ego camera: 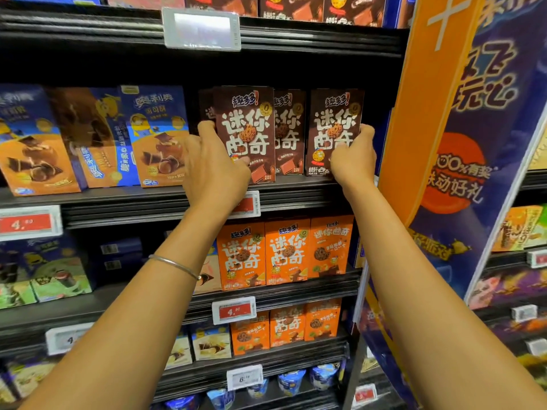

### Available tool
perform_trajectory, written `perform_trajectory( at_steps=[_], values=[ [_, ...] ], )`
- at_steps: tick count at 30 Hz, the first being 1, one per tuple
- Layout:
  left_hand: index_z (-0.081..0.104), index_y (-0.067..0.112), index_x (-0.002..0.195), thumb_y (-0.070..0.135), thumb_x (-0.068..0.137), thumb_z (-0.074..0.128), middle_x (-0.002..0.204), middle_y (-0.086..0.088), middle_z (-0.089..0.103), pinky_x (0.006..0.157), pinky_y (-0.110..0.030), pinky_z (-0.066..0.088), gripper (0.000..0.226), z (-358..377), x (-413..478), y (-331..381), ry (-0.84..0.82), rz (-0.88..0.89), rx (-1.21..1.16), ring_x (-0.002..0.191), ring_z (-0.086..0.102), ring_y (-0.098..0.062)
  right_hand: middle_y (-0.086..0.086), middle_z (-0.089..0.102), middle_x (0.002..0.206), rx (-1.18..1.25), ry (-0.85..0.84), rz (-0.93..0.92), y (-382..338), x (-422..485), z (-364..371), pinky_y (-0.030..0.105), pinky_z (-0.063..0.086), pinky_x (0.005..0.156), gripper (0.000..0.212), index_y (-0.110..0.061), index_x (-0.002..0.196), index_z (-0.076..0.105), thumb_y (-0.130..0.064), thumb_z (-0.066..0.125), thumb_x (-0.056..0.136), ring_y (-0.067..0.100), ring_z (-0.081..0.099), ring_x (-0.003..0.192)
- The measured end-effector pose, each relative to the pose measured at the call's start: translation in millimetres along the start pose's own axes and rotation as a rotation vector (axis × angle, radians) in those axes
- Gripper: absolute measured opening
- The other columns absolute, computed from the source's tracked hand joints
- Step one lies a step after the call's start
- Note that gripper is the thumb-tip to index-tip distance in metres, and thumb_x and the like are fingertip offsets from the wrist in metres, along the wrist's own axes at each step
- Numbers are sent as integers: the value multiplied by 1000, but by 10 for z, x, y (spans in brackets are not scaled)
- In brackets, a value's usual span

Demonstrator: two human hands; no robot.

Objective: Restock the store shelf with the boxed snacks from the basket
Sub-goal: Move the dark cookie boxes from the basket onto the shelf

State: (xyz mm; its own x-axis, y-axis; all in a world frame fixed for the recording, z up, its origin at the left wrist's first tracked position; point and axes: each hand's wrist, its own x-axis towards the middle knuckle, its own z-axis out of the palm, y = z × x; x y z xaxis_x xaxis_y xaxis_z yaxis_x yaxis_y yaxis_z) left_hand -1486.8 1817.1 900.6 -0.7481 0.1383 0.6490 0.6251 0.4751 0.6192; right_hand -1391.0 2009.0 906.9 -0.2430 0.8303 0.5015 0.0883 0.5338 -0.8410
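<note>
We saw a black shelf (296, 199), brown snack boxes (245, 125) upright along its right part, blue-and-orange boxes (157, 134) just beside them leftward, some tilted.

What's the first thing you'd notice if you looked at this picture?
Two bare arms reach to the middle shelf, where the left hand grips the left brown box and the right hand grips the right brown box. Bright orange boxes stand in a row underneath.

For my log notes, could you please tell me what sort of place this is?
Most likely a supermarket snack aisle: tiered shelves packed with brown boxes and orange boxes, red price tags on the shelf edges, and a promotional banner on the right.
</note>
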Motion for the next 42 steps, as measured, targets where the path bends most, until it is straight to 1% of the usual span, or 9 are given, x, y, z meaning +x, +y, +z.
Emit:
perform_trajectory(
  at_steps=[2,5,8,11,16,23,30,36,42],
  values=[
    [38,19,140,33,89,82,139,-11,47,80,-42,44,68,25,-1,18,-1,2,6,129,52,-34,4,60,126,27,-11,3,-9,7,-8,48,55,94,45,-16,139,37,-27,55,99,24,61,114],
    [38,19,140,35,88,83,137,-11,48,84,-45,50,70,57,0,44,-9,0,16,125,55,-34,6,54,133,50,-25,-31,4,13,5,39,52,96,71,-16,142,35,-48,68,88,23,56,120],
    [38,19,140,37,88,83,136,-11,49,89,-48,55,71,79,7,71,-24,-7,10,121,57,-34,10,41,143,3,-42,-76,45,16,29,30,41,90,96,-15,149,26,-55,77,78,26,48,126],
    [39,20,139,37,88,83,136,-10,49,87,-46,53,70,101,6,93,-35,-7,-7,119,58,-33,14,31,151,-68,-74,-108,69,27,36,37,42,99,110,-14,154,15,-53,82,75,32,43,134],
    [40,21,139,37,88,83,135,-9,50,84,-43,51,69,102,1,79,-40,-2,-32,117,59,-31,13,35,154,-149,-80,-114,81,56,22,50,44,108,109,-13,155,15,-52,81,76,35,40,139],
    [41,22,139,38,89,82,134,-8,51,78,-39,45,67,111,-25,121,-60,17,-67,116,58,-29,12,40,151,-143,-61,-118,85,55,34,49,47,105,102,-13,152,20,-47,81,78,33,44,135],
    [41,23,140,39,89,82,136,-7,50,85,-43,51,67,132,-34,151,-83,19,-77,119,59,-30,9,43,137,-73,-33,-100,100,81,-29,29,43,86,80,-15,141,37,-32,84,78,22,52,118],
    [40,24,139,40,90,81,135,-7,50,79,-40,46,66,140,-39,155,-83,9,-73,117,59,-29,4,52,133,114,-52,-84,159,58,-122,37,52,100,66,-18,137,42,-21,80,83,19,56,120],
    [42,23,138,40,91,80,134,-7,50,78,-40,48,63,134,-54,176,-92,6,-64,114,60,-29,4,53,135,130,-82,-81,124,37,-140,41,53,101,66,-19,138,44,-25,80,83,18,56,121]
  ],
)
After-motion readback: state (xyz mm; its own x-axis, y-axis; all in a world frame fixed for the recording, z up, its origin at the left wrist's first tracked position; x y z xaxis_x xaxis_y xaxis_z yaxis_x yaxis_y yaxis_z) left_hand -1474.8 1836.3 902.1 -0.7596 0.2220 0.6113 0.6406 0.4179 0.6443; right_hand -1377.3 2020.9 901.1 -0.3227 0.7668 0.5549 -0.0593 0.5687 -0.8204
